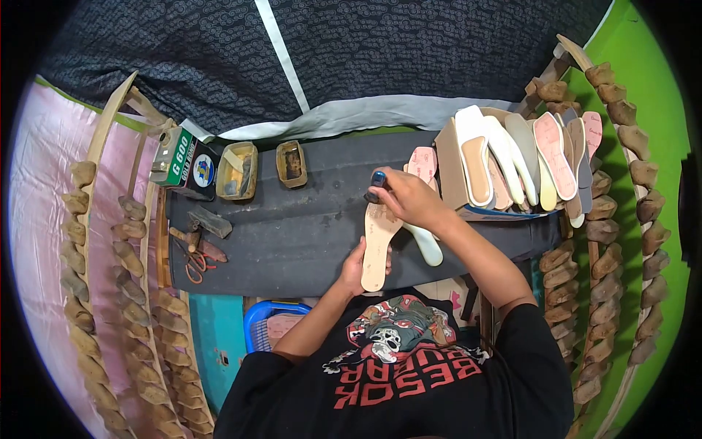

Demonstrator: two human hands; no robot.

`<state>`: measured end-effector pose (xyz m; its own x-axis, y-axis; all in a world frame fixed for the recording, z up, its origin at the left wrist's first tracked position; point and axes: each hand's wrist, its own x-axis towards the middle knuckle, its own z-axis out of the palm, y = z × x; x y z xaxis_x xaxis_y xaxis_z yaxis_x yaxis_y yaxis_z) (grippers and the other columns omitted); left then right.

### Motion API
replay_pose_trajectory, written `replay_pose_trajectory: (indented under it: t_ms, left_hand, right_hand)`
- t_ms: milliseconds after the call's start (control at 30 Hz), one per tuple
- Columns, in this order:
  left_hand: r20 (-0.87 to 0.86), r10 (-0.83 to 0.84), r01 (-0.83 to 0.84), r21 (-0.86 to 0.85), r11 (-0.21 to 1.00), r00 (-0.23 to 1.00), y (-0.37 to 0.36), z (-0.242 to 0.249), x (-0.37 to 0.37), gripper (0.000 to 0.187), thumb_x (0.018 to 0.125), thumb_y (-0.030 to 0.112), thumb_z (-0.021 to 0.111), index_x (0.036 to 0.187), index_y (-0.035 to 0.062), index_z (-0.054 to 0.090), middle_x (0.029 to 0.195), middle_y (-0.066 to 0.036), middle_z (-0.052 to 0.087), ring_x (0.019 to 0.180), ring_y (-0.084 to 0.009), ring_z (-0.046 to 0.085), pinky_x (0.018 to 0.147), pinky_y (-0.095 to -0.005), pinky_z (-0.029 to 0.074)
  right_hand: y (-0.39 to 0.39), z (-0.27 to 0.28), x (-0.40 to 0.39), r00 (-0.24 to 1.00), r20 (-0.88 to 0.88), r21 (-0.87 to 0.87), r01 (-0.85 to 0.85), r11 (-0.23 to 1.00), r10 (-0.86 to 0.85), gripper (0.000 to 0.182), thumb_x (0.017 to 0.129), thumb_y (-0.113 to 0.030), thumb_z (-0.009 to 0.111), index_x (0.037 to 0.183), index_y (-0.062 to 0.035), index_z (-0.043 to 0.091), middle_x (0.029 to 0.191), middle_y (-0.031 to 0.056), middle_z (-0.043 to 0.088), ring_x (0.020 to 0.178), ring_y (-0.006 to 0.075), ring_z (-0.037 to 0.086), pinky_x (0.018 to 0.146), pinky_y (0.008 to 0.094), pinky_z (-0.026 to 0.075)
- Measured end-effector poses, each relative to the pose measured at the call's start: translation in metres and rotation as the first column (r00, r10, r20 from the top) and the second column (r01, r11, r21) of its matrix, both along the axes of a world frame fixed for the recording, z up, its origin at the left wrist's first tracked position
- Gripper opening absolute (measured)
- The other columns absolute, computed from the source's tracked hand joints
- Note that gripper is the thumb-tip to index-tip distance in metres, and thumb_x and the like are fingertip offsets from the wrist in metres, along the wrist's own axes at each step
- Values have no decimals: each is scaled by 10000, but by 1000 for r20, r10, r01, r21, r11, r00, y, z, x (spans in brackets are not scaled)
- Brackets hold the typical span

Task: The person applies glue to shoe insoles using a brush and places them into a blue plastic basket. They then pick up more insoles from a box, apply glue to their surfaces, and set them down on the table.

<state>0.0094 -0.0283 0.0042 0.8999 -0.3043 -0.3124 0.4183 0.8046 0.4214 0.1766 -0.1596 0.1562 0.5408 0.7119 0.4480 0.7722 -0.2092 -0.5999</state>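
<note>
Over dark bench (292,245), left hand (355,269) grips beige insole (377,252), likely steadying it; right hand (418,199) clutches blue-black tool (377,181).

Black T-shirt (285,395), short loose sleeves (537,340) reaching near elbows. Front print (420,314): white skull (386,342), grey-green and red shapes around it. Bold red block lettering (376,395), "BESOK" legible. Left hand (355,269), right hand (411,197) and forearms (486,249) bare.
</note>
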Motion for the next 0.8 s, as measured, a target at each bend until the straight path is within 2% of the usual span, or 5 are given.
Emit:
replay_pose_trajectory:
  t_ms: [100,233,333,600,800]
  left_hand:
    - [58,-11,15,-62,998,998,0,-12,0,617,1086,583,347,1311,55,574,1116,-100,642,889,-239,634,775,-405,533]
    - [10,39,-39,-26,999,999,-1,-12,4,598,1090,573,344,1325,73,575,1112,-102,646,886,-239,632,770,-401,533]
    - [4,46,-46,-22,999,999,2,-13,7,583,1094,564,343,1332,86,575,1111,-102,649,873,-237,625,762,-398,530]
    - [14,154,-154,-31,988,988,-1,-6,16,616,1088,580,352,1297,50,584,1088,-98,655,858,-230,625,752,-397,532]
    - [-3,194,-194,-28,981,981,-7,-7,18,634,1091,586,334,1277,37,590,1085,-96,660,855,-225,628,753,-396,535]
  right_hand:
    - [-4,-8,-4,996,80,27,-40,999,38,291,978,-199,699,1138,8,572,894,210,681,820,411,682,716,458,543]
    - [-10,-10,-25,997,-25,-71,-70,995,69,285,953,-178,726,1133,15,616,971,219,697,863,398,708,748,444,562]
    - [-12,-14,-14,994,104,54,17,998,-23,287,957,-169,722,1140,23,613,952,203,701,840,395,706,739,441,563]
    - [-36,-6,-17,998,67,-25,14,1000,-12,264,955,-149,705,1127,5,578,900,208,676,806,403,684,693,462,545]
    - [-46,-16,-3,996,78,21,51,998,-53,261,939,-138,717,1118,10,598,928,209,684,826,392,689,712,455,554]
